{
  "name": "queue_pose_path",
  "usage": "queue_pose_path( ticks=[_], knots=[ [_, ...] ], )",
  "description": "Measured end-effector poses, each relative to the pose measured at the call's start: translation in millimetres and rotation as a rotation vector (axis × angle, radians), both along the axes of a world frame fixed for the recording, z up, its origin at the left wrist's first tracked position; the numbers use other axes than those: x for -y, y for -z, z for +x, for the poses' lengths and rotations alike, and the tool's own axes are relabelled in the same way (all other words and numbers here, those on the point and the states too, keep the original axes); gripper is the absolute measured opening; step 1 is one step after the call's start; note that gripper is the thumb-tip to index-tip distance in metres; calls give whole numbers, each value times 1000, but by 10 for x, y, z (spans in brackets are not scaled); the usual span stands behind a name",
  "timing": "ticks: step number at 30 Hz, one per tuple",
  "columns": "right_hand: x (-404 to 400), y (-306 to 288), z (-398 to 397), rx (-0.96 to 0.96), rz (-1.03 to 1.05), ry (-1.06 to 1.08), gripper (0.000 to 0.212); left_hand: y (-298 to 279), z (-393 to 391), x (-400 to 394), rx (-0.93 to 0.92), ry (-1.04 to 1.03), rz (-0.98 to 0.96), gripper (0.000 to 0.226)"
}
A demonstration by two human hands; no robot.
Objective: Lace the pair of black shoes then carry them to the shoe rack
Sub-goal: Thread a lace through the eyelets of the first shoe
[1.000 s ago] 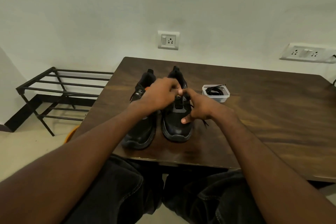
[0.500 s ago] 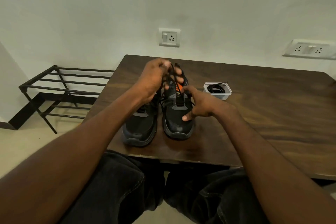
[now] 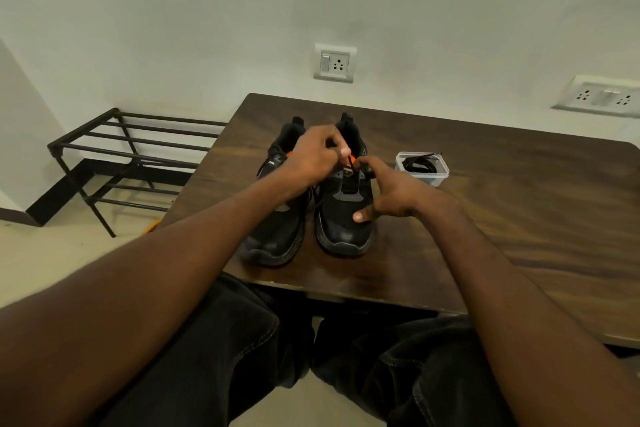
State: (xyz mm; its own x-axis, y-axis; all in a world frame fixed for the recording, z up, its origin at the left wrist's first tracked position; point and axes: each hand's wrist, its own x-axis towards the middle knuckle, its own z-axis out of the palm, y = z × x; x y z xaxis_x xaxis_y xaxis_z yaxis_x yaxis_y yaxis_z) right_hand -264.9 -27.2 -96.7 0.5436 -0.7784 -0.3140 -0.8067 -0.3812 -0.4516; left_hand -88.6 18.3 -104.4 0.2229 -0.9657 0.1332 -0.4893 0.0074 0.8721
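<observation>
Two black shoes stand side by side near the table's front left corner, toes toward me: the left shoe [image 3: 277, 229] and the right shoe [image 3: 344, 225]. My left hand [image 3: 317, 158] hovers over the right shoe's tongue and pinches a black lace [image 3: 352, 168] that runs down to the eyelets. My right hand [image 3: 388, 189] grips the right shoe from its right side, thumb on the toe area and fingers curled at the lacing. The left shoe's upper part is hidden behind my left forearm.
A clear plastic tub [image 3: 422, 170] holding another black lace sits right of the shoes. The dark wooden table [image 3: 502, 218] stretches right. A black metal shoe rack [image 3: 128, 156] stands on the floor to the left, against the wall. Wall sockets [image 3: 334, 62] are behind.
My left hand, raised with the lace half a second ago, has come back down close to the right shoe's tongue. My right hand stays on the shoe's side.
</observation>
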Motion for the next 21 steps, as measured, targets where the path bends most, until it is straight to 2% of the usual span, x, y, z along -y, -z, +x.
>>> queue_pose_path(
  ticks=[2,7,11,13,14,17,19,21],
  knots=[
    [3,3,12,-1,-2,6,113,17,-22,-10,-161,-44,-6,14],
    [-2,5,41,-23,-33,16,107,100,-109,37,-290,-109,110,22],
    [16,14,70,-34,-28,49,103,115,-175,78,-632,-262,218,33],
    [29,23,68,-17,-14,49,101,66,-166,81,-715,-319,211,33],
    [31,21,62,0,3,42,101,24,-116,83,-620,-320,204,29],
    [21,8,49,31,24,-2,101,-118,100,-25,-105,-197,204,17],
    [15,16,63,16,-22,-52,97,-195,198,-147,33,-82,234,16],
    [34,30,80,36,-107,-82,73,-246,207,-236,178,-1,254,24]
  ],
)
